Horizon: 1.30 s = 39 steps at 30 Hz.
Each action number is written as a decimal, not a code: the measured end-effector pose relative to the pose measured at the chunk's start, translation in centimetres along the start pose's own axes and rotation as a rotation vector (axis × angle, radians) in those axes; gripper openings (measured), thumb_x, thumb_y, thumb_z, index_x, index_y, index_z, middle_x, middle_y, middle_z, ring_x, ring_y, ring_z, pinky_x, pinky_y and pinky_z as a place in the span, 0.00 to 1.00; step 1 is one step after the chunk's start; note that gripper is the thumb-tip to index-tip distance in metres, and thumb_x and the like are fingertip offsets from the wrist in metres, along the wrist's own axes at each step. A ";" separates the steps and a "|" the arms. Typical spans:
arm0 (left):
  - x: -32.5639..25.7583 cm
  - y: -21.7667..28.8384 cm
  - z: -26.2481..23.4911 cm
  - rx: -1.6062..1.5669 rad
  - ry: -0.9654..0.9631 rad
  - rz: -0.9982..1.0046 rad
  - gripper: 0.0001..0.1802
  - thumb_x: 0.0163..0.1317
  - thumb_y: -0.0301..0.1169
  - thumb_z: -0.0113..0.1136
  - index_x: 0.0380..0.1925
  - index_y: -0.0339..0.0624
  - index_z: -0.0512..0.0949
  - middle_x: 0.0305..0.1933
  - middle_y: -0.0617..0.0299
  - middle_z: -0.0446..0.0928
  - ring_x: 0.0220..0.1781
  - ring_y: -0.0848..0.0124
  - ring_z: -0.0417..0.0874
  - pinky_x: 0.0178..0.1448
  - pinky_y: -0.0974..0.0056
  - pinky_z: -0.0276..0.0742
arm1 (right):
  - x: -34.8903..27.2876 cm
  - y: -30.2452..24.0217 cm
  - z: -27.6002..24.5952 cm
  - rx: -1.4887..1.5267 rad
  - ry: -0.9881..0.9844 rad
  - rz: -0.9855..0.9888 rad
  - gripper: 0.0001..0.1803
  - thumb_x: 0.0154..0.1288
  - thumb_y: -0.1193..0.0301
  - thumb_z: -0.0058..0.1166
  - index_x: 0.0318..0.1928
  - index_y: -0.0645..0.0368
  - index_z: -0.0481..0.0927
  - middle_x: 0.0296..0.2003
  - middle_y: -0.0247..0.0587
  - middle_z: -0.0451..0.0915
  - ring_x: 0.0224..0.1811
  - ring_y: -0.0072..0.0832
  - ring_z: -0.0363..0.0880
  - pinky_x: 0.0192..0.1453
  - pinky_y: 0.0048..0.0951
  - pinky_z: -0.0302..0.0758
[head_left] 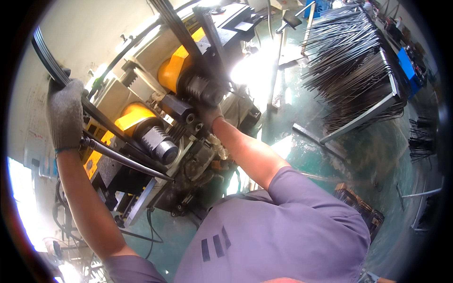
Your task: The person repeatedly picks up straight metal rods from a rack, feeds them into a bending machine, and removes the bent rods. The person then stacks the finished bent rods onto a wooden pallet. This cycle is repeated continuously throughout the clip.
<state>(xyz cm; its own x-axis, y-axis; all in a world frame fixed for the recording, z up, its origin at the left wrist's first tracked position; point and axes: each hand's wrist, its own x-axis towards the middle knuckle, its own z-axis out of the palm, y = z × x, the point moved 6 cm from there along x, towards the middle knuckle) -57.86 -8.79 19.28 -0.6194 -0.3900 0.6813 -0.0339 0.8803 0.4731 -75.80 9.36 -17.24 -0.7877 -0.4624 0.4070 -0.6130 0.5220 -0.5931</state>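
My left hand (66, 113), in a grey knit glove, is closed round a bundle of long dark metal rods (49, 59) at the left of the machine. The rods slant down to the right, past a yellow roller housing (134, 118) and a black threaded spindle (158, 141). My right hand (210, 114) reaches into the middle of the machine, just below a second threaded spindle (205, 89). Its fingers are hidden by the machine parts. Another group of dark bars (177, 26) crosses the upper machine near a second yellow housing (177, 68). A spring-wrapped rod (125, 158) lies below my left hand.
A metal rack (391, 82) loaded with many thin dark rods (349, 61) stands at the right. A steel bar foot (318, 140) lies on the green floor. A brown crate (361, 207) sits at the lower right. Cables (151, 231) hang below the machine.
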 end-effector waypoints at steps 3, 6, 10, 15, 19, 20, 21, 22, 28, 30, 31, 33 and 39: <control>0.5 -1.0 -0.2 0.083 -0.072 -0.046 0.14 0.73 0.35 0.57 0.40 0.33 0.81 0.34 0.64 0.77 0.34 0.75 0.76 0.39 0.68 0.72 | -0.1 -0.5 -0.6 0.025 -0.011 0.030 0.21 0.70 0.70 0.56 0.63 0.48 0.82 0.61 0.47 0.82 0.67 0.44 0.78 0.69 0.42 0.75; 0.7 -0.5 -0.2 0.158 -0.168 0.139 0.18 0.73 0.39 0.60 0.50 0.34 0.82 0.40 0.56 0.83 0.42 0.68 0.85 0.47 0.64 0.81 | -0.4 -1.2 -0.9 -0.140 -0.023 -0.083 0.21 0.70 0.71 0.55 0.62 0.48 0.82 0.60 0.48 0.82 0.66 0.44 0.79 0.69 0.42 0.75; 1.7 -0.7 -1.2 -0.018 -0.161 0.018 0.19 0.76 0.37 0.60 0.59 0.36 0.81 0.46 0.51 0.87 0.50 0.63 0.89 0.57 0.61 0.86 | -0.5 -0.5 -0.1 -0.056 0.019 -0.066 0.21 0.70 0.70 0.55 0.62 0.48 0.82 0.60 0.47 0.83 0.66 0.44 0.79 0.70 0.42 0.74; 3.8 0.6 -3.6 0.046 -0.099 0.108 0.21 0.78 0.37 0.57 0.62 0.34 0.79 0.51 0.45 0.86 0.55 0.60 0.89 0.69 0.58 0.84 | 0.0 0.1 0.8 -0.110 0.108 -0.113 0.20 0.70 0.70 0.56 0.61 0.49 0.83 0.59 0.46 0.84 0.62 0.43 0.82 0.65 0.42 0.77; 2.8 -1.5 -3.8 0.063 -0.149 -0.060 0.19 0.80 0.37 0.52 0.58 0.36 0.83 0.50 0.49 0.88 0.51 0.63 0.90 0.63 0.60 0.83 | -0.8 3.0 2.3 0.552 -0.067 0.358 0.17 0.70 0.70 0.57 0.57 0.50 0.86 0.52 0.44 0.87 0.53 0.39 0.86 0.56 0.39 0.80; 2.1 -1.8 -3.2 -0.027 -0.210 -0.055 0.19 0.79 0.38 0.52 0.54 0.37 0.86 0.48 0.51 0.89 0.52 0.64 0.90 0.62 0.61 0.83 | -1.5 3.6 3.4 0.879 -0.145 0.557 0.16 0.70 0.69 0.58 0.56 0.51 0.87 0.50 0.43 0.88 0.50 0.37 0.87 0.53 0.38 0.81; 1.6 -2.0 -3.3 0.007 -0.216 -0.052 0.19 0.79 0.38 0.52 0.54 0.36 0.86 0.48 0.50 0.89 0.52 0.64 0.91 0.62 0.61 0.83 | -1.5 3.5 2.9 0.661 -0.133 0.435 0.16 0.70 0.69 0.58 0.56 0.48 0.86 0.50 0.40 0.88 0.50 0.36 0.88 0.54 0.37 0.81; 1.2 -2.3 -3.4 0.026 -0.236 -0.082 0.19 0.78 0.37 0.53 0.54 0.36 0.86 0.48 0.50 0.89 0.52 0.64 0.91 0.62 0.61 0.82 | -1.0 3.0 2.7 0.486 -0.140 0.298 0.16 0.71 0.68 0.57 0.57 0.44 0.85 0.50 0.38 0.88 0.51 0.35 0.88 0.55 0.37 0.82; -0.3 -2.3 -4.2 0.122 -0.281 -0.117 0.27 0.76 0.49 0.55 0.55 0.37 0.87 0.46 0.51 0.90 0.57 0.61 0.90 0.75 0.57 0.73 | -1.3 5.2 5.0 0.929 0.016 0.380 0.12 0.70 0.65 0.62 0.51 0.50 0.88 0.44 0.37 0.89 0.47 0.30 0.87 0.52 0.34 0.81; -0.4 -2.0 -4.2 0.136 -0.297 -0.108 0.27 0.77 0.49 0.54 0.55 0.37 0.87 0.47 0.51 0.90 0.57 0.60 0.90 0.76 0.56 0.73 | -1.1 5.2 5.2 0.859 0.087 0.221 0.12 0.71 0.66 0.63 0.48 0.59 0.89 0.43 0.38 0.90 0.45 0.25 0.86 0.52 0.32 0.79; -0.5 -1.8 -4.0 0.142 -0.324 -0.102 0.27 0.77 0.49 0.53 0.55 0.37 0.87 0.47 0.51 0.90 0.58 0.60 0.90 0.76 0.56 0.72 | -1.1 5.3 5.3 0.817 0.105 0.160 0.13 0.71 0.66 0.63 0.48 0.61 0.90 0.42 0.38 0.90 0.45 0.23 0.85 0.52 0.32 0.78; -0.7 -1.7 -3.8 0.041 -0.307 -0.165 0.25 0.71 0.48 0.62 0.54 0.37 0.87 0.49 0.51 0.89 0.58 0.58 0.88 0.77 0.56 0.67 | -0.9 5.9 6.1 0.643 0.041 0.123 0.13 0.71 0.65 0.62 0.49 0.58 0.89 0.43 0.37 0.90 0.46 0.25 0.85 0.54 0.32 0.78; -2.6 1.5 -2.9 0.067 -0.093 0.037 0.10 0.69 0.31 0.67 0.46 0.38 0.84 0.40 0.59 0.85 0.41 0.70 0.86 0.49 0.65 0.82 | -0.6 5.9 6.4 0.093 -0.013 -0.064 0.17 0.68 0.68 0.63 0.56 0.39 0.87 0.55 0.34 0.87 0.57 0.31 0.85 0.60 0.36 0.79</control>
<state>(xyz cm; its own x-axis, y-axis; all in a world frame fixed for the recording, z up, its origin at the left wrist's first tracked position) -54.05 -7.22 19.86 -0.6912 -0.3328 0.6415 -0.0599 0.9110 0.4081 -78.54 8.14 -25.43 -0.7457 -0.5026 0.4374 -0.6533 0.4228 -0.6280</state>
